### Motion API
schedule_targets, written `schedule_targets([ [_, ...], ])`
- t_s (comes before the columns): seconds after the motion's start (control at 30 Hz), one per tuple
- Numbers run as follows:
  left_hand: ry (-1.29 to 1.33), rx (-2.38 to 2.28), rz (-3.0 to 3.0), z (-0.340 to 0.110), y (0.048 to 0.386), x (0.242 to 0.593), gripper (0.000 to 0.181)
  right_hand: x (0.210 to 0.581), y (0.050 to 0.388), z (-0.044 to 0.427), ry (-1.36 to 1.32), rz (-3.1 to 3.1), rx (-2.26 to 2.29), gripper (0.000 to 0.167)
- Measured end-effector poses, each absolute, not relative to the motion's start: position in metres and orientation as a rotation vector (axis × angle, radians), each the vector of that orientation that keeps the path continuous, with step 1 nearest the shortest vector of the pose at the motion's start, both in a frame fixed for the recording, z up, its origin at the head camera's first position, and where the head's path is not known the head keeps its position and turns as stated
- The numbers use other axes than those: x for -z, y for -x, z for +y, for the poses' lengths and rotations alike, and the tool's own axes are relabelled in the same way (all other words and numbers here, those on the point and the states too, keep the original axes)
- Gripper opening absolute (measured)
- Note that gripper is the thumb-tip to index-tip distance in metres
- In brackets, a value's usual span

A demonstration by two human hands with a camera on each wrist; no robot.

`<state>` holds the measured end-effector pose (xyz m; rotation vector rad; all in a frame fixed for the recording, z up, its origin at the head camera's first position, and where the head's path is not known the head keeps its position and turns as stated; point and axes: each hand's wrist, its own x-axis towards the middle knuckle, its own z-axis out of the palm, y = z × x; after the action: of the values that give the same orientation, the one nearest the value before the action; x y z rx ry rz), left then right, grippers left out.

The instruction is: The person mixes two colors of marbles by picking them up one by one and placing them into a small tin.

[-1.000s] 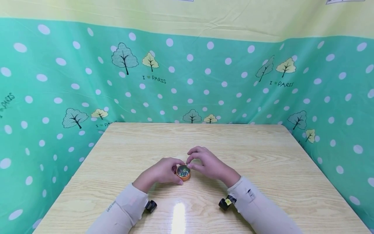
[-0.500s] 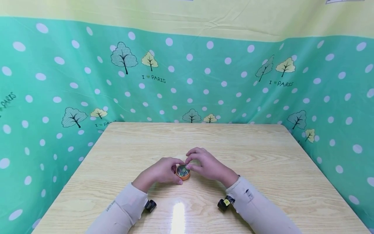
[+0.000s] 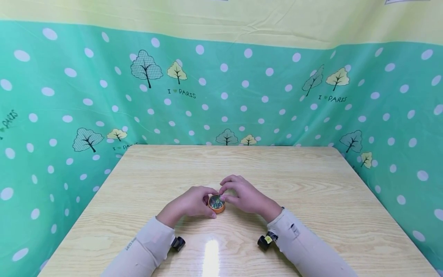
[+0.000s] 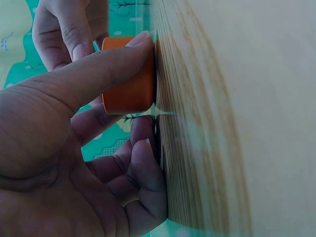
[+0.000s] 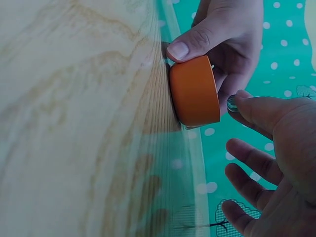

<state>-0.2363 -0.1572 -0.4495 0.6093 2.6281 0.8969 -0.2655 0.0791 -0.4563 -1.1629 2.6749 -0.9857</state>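
A small round orange cup stands on the table with several shiny glass marbles in it. My left hand grips the cup from the left, thumb on the near side and index finger on the far side. In the left wrist view the thumb lies along the orange wall, and the other fingers curl below it. My right hand is at the cup's right rim. Its thumb and index finger pinch a clear glass marble just beyond the rim in the right wrist view; the other fingers are spread.
The light wood table reaches to a green dotted curtain at the back and both sides. A black wrist camera is strapped at the left sleeve, another black camera at the right.
My right hand has come slightly down and left, its fingertips closer to the cup's rim. The left hand and the cup have stayed in place.
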Motion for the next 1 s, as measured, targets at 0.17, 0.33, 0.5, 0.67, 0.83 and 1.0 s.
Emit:
schedule_targets([
  [0.17,-0.623,-0.89,2.63,-0.1569,0.2362,0.4491,0.063,0.4551,0.265,0.0795,1.167,2.666,0.996,0.014],
  [0.33,-0.61,-0.893,2.628,-0.157,0.2369,0.4493,0.066,0.4528,0.2646,0.0797,1.173,2.654,1.001,0.015],
  [0.5,-0.625,-0.897,2.624,-0.1571,0.2376,0.4504,0.065,0.4524,0.2648,0.0805,1.167,2.648,1.002,0.014],
  [0.67,-0.633,-0.897,2.627,-0.1577,0.2375,0.4502,0.064,0.4528,0.2654,0.0806,1.157,2.657,0.997,0.013],
  [0.83,-0.633,-0.905,2.622,-0.1572,0.2367,0.4489,0.063,0.4539,0.2656,0.0809,1.156,2.646,1.006,0.014],
  [1.0,-0.64,-0.915,2.62,-0.1572,0.2363,0.4482,0.062,0.4534,0.2644,0.0822,1.158,2.638,1.019,0.015],
])
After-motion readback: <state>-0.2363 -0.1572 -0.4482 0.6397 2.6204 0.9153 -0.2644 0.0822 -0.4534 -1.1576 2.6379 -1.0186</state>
